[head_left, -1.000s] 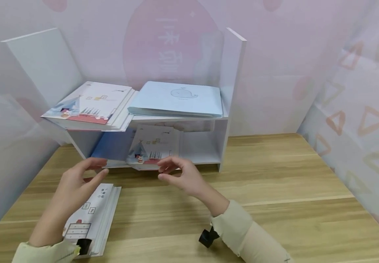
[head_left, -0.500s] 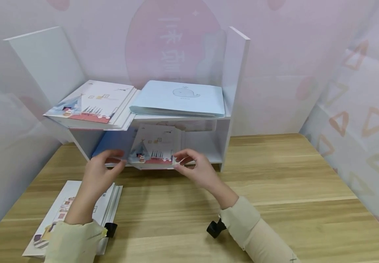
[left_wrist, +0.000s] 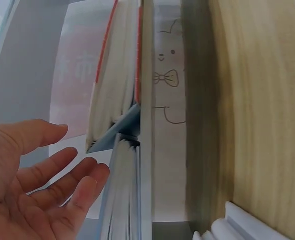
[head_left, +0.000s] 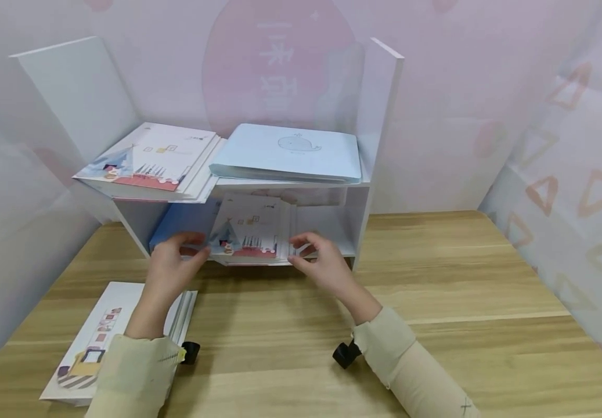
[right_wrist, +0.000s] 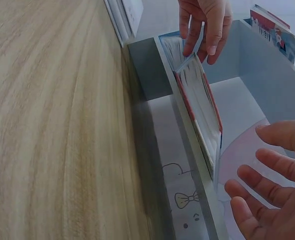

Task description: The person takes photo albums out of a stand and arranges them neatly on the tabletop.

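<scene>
A white book with a blue tent and red ground on its cover (head_left: 251, 223) lies tilted on the lower shelf. Beside its left front corner is my left hand (head_left: 172, 264), fingers gently bent and thumb apart. My right hand (head_left: 327, 267) is at the book's right front side in the head view. Both wrist views show the fingers spread with nothing between them, near the red-edged book (left_wrist: 115, 65). A blue-covered book (head_left: 188, 220) lies under the left side of the tent book and partly behind my left hand.
The white two-tier shelf (head_left: 384, 98) stands at the back of the wooden table (head_left: 436, 302). Its upper board holds several stacked white books (head_left: 159, 151) jutting forward and a light-blue whale-print book (head_left: 285, 152). More white books (head_left: 83, 354) lie at the front left, partly under the left sleeve.
Both hands have moved right and forward, up to the two sides of the tent book on the lower shelf. The left hand has left its place above the books on the table.
</scene>
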Demonstrator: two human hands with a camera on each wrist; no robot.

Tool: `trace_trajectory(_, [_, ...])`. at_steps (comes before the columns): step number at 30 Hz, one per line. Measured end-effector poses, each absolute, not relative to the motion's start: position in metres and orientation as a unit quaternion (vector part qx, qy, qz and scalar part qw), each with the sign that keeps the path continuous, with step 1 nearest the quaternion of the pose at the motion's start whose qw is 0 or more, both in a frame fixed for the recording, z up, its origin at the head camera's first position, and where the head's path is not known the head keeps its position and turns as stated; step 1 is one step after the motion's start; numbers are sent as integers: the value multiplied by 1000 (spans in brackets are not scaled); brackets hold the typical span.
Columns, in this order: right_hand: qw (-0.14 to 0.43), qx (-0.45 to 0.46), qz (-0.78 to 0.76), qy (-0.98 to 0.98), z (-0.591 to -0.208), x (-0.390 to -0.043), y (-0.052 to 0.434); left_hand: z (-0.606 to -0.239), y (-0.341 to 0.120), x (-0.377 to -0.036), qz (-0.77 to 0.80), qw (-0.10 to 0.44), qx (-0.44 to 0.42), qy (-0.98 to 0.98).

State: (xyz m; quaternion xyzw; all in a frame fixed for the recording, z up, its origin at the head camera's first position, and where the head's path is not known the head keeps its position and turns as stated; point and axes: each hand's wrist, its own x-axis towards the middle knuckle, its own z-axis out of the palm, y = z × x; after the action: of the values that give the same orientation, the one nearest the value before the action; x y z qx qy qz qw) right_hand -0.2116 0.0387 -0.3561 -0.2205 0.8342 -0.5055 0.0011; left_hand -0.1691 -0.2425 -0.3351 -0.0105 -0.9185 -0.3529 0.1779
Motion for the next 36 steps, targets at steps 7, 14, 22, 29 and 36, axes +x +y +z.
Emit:
trace_trajectory(7, [5,-224,-486,845,-356,-213,38,-345,-241,-173,-371,187,-14,-910])
trace_trajectory(14, [17,-230,-456,859,-361,-214,37,-351,-240,-173,-368,187,17,-911])
trace_trajectory(22, [20,-237,-470,850,-367,-216,37,-351,-241,-174,-363,177,28,-914])
trace_trajectory(29, [22,-226,-491,841,-373,-217,37,-350,-239,-175,-361,162,31,-918])
trace_trajectory(36, [23,-221,-510,831,-374,-217,35,-351,-239,-176,-357,162,16,-920])
